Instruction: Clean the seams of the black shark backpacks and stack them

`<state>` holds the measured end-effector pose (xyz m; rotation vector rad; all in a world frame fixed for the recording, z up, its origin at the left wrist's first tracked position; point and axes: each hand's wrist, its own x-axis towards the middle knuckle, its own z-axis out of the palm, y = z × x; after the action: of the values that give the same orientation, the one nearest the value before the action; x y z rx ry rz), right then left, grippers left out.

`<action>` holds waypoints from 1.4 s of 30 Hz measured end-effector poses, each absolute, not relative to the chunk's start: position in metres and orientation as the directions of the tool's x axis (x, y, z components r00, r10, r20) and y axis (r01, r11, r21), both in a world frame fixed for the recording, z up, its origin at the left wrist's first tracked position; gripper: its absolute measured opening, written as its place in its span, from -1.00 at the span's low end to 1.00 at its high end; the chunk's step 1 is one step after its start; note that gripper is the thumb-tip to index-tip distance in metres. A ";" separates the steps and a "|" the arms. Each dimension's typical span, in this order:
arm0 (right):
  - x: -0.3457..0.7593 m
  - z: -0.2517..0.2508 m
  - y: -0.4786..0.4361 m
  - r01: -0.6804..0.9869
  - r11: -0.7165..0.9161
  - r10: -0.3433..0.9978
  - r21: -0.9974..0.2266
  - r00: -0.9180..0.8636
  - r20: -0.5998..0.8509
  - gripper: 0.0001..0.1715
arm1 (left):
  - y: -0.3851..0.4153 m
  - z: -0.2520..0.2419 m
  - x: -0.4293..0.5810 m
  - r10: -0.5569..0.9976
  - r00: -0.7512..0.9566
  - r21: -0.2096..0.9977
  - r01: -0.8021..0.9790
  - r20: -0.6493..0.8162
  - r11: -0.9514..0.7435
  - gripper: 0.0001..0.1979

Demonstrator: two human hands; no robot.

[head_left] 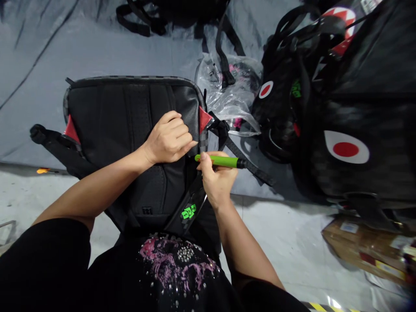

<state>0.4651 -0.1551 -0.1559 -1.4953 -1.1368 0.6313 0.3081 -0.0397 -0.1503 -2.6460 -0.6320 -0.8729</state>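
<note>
A black backpack [107,117] lies in front of me with its padded back panel up, red triangular patches at its side edges. My left hand [170,136] is closed in a fist over the panel's right part; whatever its fingers pinch is hidden. My right hand [219,177] grips a slim green pen-like tool [227,161] with a black end, thumb along its side. The tool's other end is near the backpack's right edge, close to my left thumb. Below this hand runs a shoulder strap [188,212] with a green banknote print.
Grey plastic sheeting [35,56] covers the work surface. Clear plastic bags [224,104] lie beyond the backpack. To the right stand black bags [383,125] with red-and-white eye patches. A cardboard box [357,247] sits lower right. An orange-tipped item [43,170] lies at the left edge.
</note>
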 end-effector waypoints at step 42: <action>0.475 -0.155 -0.151 0.266 -0.006 0.937 -0.964 0.339 0.088 -0.70 | -0.043 -0.141 0.317 0.294 0.700 -0.157 0.503 0.651 -0.850 -0.65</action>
<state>0.4752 -0.1512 -0.1547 -1.5150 -1.1412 0.7725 0.3166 -0.0432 -0.1411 -2.5866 -0.6263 -0.9092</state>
